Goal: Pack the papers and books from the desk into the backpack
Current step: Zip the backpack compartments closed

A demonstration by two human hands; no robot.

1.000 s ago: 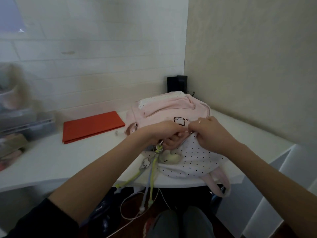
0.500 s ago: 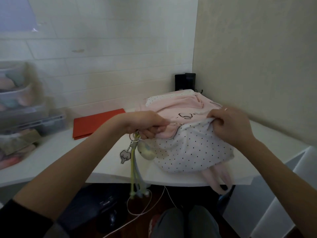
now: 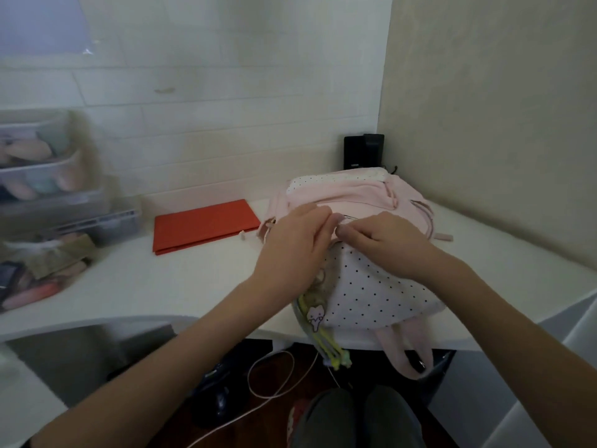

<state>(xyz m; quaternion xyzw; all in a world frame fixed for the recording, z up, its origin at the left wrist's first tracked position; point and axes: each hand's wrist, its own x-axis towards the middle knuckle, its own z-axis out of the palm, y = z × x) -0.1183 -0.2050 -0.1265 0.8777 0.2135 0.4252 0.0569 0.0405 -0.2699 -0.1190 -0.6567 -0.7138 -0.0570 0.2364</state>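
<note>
White bench [image 3: 135, 286] across the middle of the frame. Pink, dotted backpack [image 3: 371, 286] right of centre, lying at the near edge, straps hanging over. Red folder [image 3: 206, 224] flat just left of it, apart. Left hand [image 3: 294, 250] and right hand [image 3: 384, 240] side by side on the backpack's top, fingers curled, pinching fabric at the opening. Charms [image 3: 315, 313] dangling below the left hand.

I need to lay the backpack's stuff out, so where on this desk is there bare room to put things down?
Bare white desk lies in front of the red folder, between the clutter pile at the far left and the left hand. Another bare strip runs right of the backpack toward the beige wall. The far-left end by the plastic drawers is crowded.
</note>
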